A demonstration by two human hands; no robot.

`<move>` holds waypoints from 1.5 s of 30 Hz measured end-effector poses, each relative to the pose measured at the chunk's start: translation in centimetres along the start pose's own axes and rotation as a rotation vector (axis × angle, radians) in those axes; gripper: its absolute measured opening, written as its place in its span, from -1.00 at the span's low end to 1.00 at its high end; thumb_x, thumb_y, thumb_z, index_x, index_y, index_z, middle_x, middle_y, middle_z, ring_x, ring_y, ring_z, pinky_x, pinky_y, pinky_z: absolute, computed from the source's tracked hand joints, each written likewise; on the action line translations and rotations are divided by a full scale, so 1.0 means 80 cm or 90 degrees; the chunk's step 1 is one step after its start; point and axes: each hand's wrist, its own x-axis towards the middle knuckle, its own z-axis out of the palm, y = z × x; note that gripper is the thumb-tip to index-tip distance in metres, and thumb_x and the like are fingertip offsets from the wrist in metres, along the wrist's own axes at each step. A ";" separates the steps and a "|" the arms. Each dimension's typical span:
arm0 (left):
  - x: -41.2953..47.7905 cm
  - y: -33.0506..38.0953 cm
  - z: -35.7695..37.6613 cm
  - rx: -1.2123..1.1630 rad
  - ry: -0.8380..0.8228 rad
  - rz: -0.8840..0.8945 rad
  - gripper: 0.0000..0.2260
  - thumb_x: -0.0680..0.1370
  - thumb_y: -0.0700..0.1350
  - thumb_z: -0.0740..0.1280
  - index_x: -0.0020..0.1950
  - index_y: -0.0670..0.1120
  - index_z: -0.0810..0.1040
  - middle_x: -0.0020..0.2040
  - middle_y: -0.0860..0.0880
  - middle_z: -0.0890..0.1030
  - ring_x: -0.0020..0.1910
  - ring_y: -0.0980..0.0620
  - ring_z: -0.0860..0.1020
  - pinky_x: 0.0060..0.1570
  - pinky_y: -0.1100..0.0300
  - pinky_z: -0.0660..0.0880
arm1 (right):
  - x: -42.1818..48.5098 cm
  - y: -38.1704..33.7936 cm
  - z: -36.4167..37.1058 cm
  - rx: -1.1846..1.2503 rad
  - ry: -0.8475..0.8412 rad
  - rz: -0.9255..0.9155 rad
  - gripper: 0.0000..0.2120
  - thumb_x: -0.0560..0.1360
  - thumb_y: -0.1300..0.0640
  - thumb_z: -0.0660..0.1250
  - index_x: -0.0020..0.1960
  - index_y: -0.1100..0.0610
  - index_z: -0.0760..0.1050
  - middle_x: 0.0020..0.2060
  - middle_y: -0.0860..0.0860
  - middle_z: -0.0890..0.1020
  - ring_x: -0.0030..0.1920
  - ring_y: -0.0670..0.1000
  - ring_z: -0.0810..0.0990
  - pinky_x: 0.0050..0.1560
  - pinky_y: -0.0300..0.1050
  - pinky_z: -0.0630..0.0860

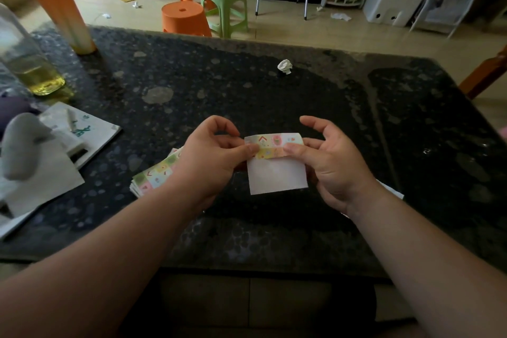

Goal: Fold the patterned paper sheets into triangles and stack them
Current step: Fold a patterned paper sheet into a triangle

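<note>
I hold one patterned paper sheet [277, 164] above the dark table, its white back toward me and its top strip folded over to show the coloured pattern. My left hand [211, 159] pinches the folded strip at its left end. My right hand [332, 159] pinches it at the right end, fingers spread above. A stack of patterned sheets [155, 173] lies flat on the table under my left wrist. A white paper edge [392, 189] peeks out beneath my right wrist; I cannot tell what it is.
A crumpled paper ball [284, 66] lies mid-table. At the left stand a tall orange drink cup [61, 11] and a bottle of yellow liquid [30, 63], with white papers and a booklet [82, 132] nearer me. Plastic stools [222, 5] stand on the floor beyond the table's far edge.
</note>
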 end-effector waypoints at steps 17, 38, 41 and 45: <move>-0.009 0.006 0.002 0.540 -0.287 0.131 -0.72 0.47 -0.11 0.55 -0.08 0.13 0.47 -0.19 0.21 0.69 -0.22 0.27 0.64 -0.08 0.15 0.62 | -0.003 -0.026 -0.008 -0.513 -0.297 -0.056 -0.93 0.45 0.06 0.57 -0.08 -0.02 0.72 -0.18 -0.13 0.74 -0.11 -0.16 0.71 0.01 -0.11 0.67; 0.020 0.013 -0.033 0.315 -0.337 0.048 -0.71 0.48 -0.36 0.49 -0.06 -0.13 0.41 -0.15 -0.13 0.73 -0.05 -0.09 0.72 0.01 -0.01 0.63 | 0.006 -0.034 -0.026 -0.462 -0.411 0.068 -0.93 0.54 0.18 0.48 -0.11 0.16 0.65 -0.34 -0.09 0.69 -0.38 -0.21 0.61 -0.39 -0.39 0.46; 0.025 0.011 -0.038 0.287 -0.329 0.035 -0.71 0.47 -0.37 0.48 -0.07 -0.12 0.40 -0.17 -0.13 0.72 -0.06 -0.08 0.72 0.05 -0.04 0.63 | 0.007 -0.033 -0.031 -0.464 -0.428 0.089 -0.95 0.55 0.20 0.46 -0.09 0.15 0.65 -0.27 -0.03 0.73 -0.27 -0.15 0.68 -0.23 -0.30 0.55; 0.028 0.007 -0.046 0.236 -0.302 0.020 -0.71 0.43 -0.39 0.49 -0.10 -0.13 0.41 -0.20 -0.13 0.70 -0.11 -0.08 0.70 0.00 0.01 0.63 | 0.007 -0.030 -0.045 -0.476 -0.420 0.082 -0.93 0.57 0.18 0.45 -0.10 0.14 0.65 -0.20 0.08 0.75 -0.16 -0.02 0.71 0.00 0.14 0.58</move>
